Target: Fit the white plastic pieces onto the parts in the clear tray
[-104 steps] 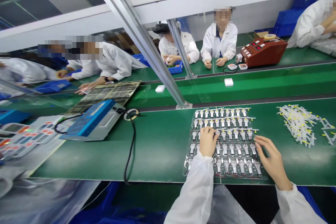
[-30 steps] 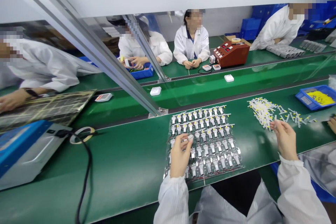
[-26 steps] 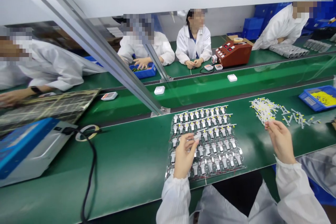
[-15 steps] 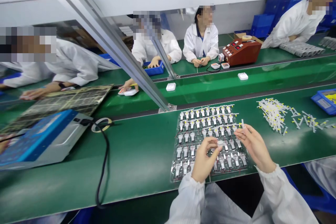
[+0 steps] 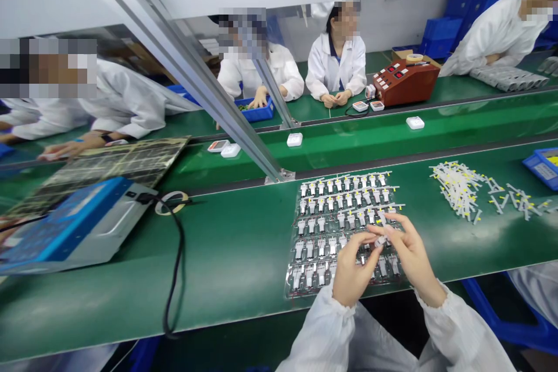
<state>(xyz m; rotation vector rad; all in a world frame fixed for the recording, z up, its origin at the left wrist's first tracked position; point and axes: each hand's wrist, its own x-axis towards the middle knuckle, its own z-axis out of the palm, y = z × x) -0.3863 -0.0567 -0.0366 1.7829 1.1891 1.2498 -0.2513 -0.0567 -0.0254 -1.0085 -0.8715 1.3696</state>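
My left hand (image 5: 352, 267) pinches a small white part (image 5: 381, 240) between thumb and fingers. Closed against it from the other side is my right hand (image 5: 408, 250), which grips a thin white strip with a yellow piece (image 5: 382, 220). The fingertips of both hands meet over a clear plastic tray (image 5: 289, 282) and cover some of its slots. Rows of small white-and-silver motor-like parts (image 5: 310, 250) with thin wires fill the tray. White strips with yellow bits lie across the parts in the far rows.
A pile of white strips (image 5: 455, 189) lies to the right, beside a blue bin (image 5: 543, 167). On the left stand a blue-and-grey machine (image 5: 117, 226) with a black cable (image 5: 176, 267) and a tape roll (image 5: 172, 202). White cases (image 5: 294, 139) sit on the green conveyor. Co-workers sit opposite.
My right hand has moved left and down, bringing its strip to the white part in my left hand. The white cases have shifted right, and a co-worker's hand has left the cases on the left.
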